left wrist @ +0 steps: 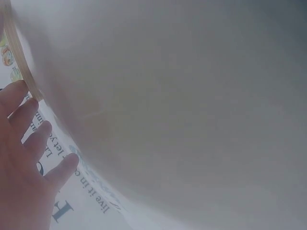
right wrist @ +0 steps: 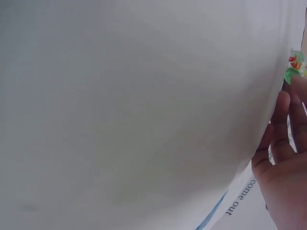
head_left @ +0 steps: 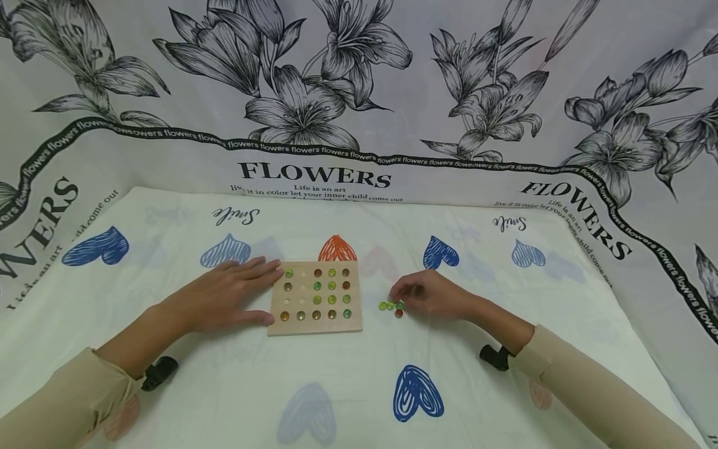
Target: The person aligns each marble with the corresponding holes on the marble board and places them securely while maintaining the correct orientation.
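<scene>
A light wooden board [head_left: 309, 327] with rows of round hollows lies flat on the cloth. Glass marbles, green, yellow-green and brown, fill most hollows; several near its left side hold none. Spread along the board's left edge is my left hand [head_left: 230, 296], fingers straight, fingertips and thumb at the wood. Right of the board, my right hand [head_left: 432, 296] has curled fingers and pinches a green marble [right wrist: 291, 75] at the fingertips. Close beside it lie two yellow-green marbles [head_left: 387, 305] and a brown marble [head_left: 399, 313].
The white cloth [head_left: 235, 386] under everything has printed hearts, such as a blue heart [head_left: 417, 393] in front. Behind stands a flower-printed sheet [head_left: 404, 181]. Black wrist devices [head_left: 159, 373] sit below both sleeves.
</scene>
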A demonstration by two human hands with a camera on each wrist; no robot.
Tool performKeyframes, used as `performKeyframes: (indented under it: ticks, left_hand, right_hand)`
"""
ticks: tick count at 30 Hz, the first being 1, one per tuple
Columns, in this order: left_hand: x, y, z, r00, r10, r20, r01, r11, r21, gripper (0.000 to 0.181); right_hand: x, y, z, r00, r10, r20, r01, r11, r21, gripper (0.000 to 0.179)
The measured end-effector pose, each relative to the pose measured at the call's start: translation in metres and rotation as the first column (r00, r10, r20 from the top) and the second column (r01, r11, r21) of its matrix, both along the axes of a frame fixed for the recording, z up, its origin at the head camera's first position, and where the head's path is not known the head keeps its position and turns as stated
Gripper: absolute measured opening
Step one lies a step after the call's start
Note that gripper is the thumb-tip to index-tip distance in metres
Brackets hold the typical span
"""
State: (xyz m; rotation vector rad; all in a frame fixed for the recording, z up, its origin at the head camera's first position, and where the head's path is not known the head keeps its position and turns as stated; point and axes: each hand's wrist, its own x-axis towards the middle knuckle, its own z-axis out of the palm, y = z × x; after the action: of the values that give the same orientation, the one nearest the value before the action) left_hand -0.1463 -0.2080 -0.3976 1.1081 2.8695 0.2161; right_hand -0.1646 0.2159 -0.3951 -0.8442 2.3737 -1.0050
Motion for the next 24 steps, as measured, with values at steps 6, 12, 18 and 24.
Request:
performKeyframes:
  ticks: [6,12,18,24]
  left_hand:
    - [0.0001,-0.0003,-0.0002,1.0,0.002,-0.001,-0.002,1.0,-0.001,0.088]
    - [0.0002,-0.0001,-0.0001,1.0,0.003,0.0,-0.003,1.0,0.002,0.089]
    - [0.0,-0.0003,-0.0011,1.0,0.009,0.005,-0.009,1.0,-0.005,0.09]
    - [0.0003,-0.0005,-0.0014,1.0,0.004,0.002,-0.004,1.0,0.003,0.088]
  right_hand:
    - [0.0005,-0.0007,-0.0012,1.0,0.002,0.002,-0.002,1.0,0.012,0.032]
    - [0.0008,-0.002,-0.0004,1.0,0.0,-0.023,0.001,1.0,0.017,0.032]
    - [-0.001,-0.0048,-0.0001,0.998,-0.001,-0.07,0.003,1.0,0.03,0.028]
    - [-0.0031,-0.0098,0.0011,0.993,-0.01,-0.115,0.013,0.999,0.032,0.027]
